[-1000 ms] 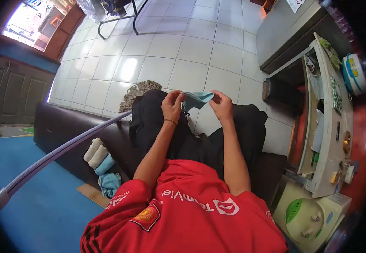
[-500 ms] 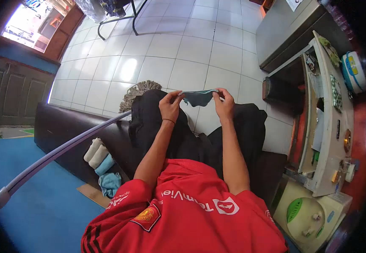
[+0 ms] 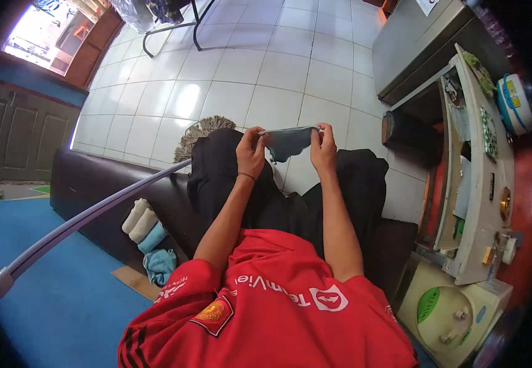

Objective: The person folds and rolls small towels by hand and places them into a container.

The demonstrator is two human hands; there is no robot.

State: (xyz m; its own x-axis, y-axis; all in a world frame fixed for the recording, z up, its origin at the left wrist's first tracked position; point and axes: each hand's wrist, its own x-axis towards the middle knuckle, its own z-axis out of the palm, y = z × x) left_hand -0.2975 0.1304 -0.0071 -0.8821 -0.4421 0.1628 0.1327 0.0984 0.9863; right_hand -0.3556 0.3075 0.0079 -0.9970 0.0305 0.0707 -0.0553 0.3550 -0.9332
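A small dark grey cloth (image 3: 287, 145) with a paler upper edge is stretched between my two hands above my lap, and its lower part hangs loose. My left hand (image 3: 250, 152) pinches its left corner between thumb and fingers. At the opposite corner, my right hand (image 3: 323, 151) has the edge in the same kind of pinch. To my left, rolled cream cloths (image 3: 139, 219) and a rolled light blue cloth (image 3: 152, 237) lie in a row, with a looser crumpled blue cloth (image 3: 160, 265) beside them.
I sit on a dark brown padded bench (image 3: 100, 178). A purple-grey pole (image 3: 94, 211) slants across it to a shaggy mop head (image 3: 204, 132) on the tiled floor. At right stand a cluttered white cabinet (image 3: 474, 245) and a cream appliance (image 3: 447, 316). A blue surface (image 3: 39, 264) is at left.
My hands have drawn slightly closer together and tilted up. More of the dark grey cloth now hangs down between them.
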